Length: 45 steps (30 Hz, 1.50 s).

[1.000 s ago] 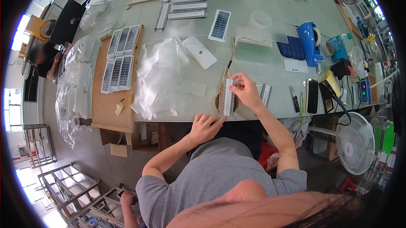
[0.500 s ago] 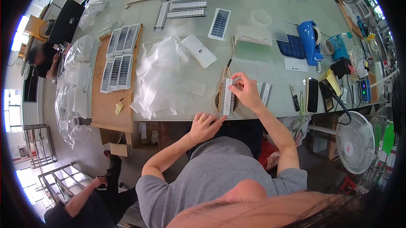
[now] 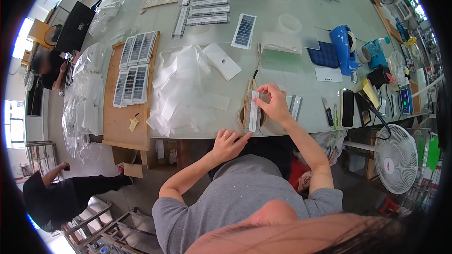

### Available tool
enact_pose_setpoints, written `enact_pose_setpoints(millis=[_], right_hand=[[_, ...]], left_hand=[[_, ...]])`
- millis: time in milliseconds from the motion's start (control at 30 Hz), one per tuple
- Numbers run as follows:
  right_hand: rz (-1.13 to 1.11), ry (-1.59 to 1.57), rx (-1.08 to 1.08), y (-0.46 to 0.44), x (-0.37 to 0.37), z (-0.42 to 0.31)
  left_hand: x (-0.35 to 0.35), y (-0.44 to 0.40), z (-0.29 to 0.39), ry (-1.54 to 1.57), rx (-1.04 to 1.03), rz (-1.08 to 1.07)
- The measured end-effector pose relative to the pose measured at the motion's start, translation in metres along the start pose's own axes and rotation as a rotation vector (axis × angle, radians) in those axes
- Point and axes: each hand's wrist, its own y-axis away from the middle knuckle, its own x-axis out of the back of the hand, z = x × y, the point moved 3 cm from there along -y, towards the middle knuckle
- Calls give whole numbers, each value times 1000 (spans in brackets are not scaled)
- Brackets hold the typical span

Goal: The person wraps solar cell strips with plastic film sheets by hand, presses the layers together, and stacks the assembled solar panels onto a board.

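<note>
A ruler-like strip with pale and grey bands lies upright in view over a brown ring near the table's front edge. My right hand pinches the strip's upper right side between thumb and fingers. At its lower end, my left hand rests at the table edge, index finger stretched toward the strip's corner and a ring on one finger. A similar strip lies just right of my right hand. Thin sticks and a black-tipped tool stick out above the ring.
White translucent sheets lie left, beside a wooden board with printed cards. Several strips lie at the back. Right are a blue tape dispenser, a knife, a phone and a fan. A person walks at lower left.
The person at lower left has come fully into view and moved further left. My hands keep nearly the same pose on the strip; the whole view has shifted slightly.
</note>
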Motion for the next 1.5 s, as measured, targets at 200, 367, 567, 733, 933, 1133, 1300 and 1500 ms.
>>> enact_pose_setpoints(millis=[200, 367, 567, 733, 933, 1133, 1300, 1500], right_hand=[[-11, -5, -11, 0, -3, 8], [-16, 20, -14, -1, 0, 5], [20, 106, 38, 0, 1, 0], [40, 119, 62, 1, 6, -9], [110, 55, 93, 1, 11, -11], [155, 81, 106, 8, 15, -9], [151, 69, 70, 7, 18, -2], [-82, -413, -241, -5, 10, -7]], left_hand=[[0, 1, -1, -13, -7, 8], [1, 0, -1, -21, -15, 9], [-1, 2, -2, -31, -21, 17], [6, 0, -3, 14, -143, 53], [4, -92, -92, 19, 240, 124], [-22, -136, -171, 252, 667, -227], [-19, -131, -188, 424, 704, -210], [18, -96, -103, 383, 407, 383]])
